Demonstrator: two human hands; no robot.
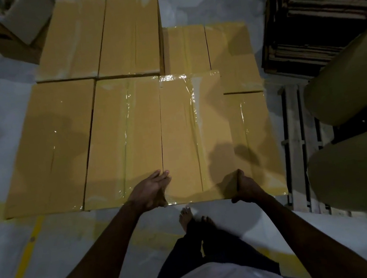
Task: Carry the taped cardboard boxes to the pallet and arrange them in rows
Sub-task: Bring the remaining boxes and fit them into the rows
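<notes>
Hands meet the near corners of a taped cardboard box (196, 137) at the centre of the view. The left hand (150, 192), at the box's 7 o'clock, lays nearly straight fingers along its left edge. The right hand (246, 187), at 5 o'clock, curls its fingers round the near right corner. The box lies beside other taped boxes (121, 138) ranged in rows from 9 to 12 o'clock, and overlaps lower boxes at 3 o'clock. Wooden pallet (296, 146) slats show at 4 o'clock, beside large brown paper rolls (348, 96). Flattened cardboard (323, 1) is stacked at 1 o'clock. A bare foot (185, 217) stands at 6 o'clock.
</notes>
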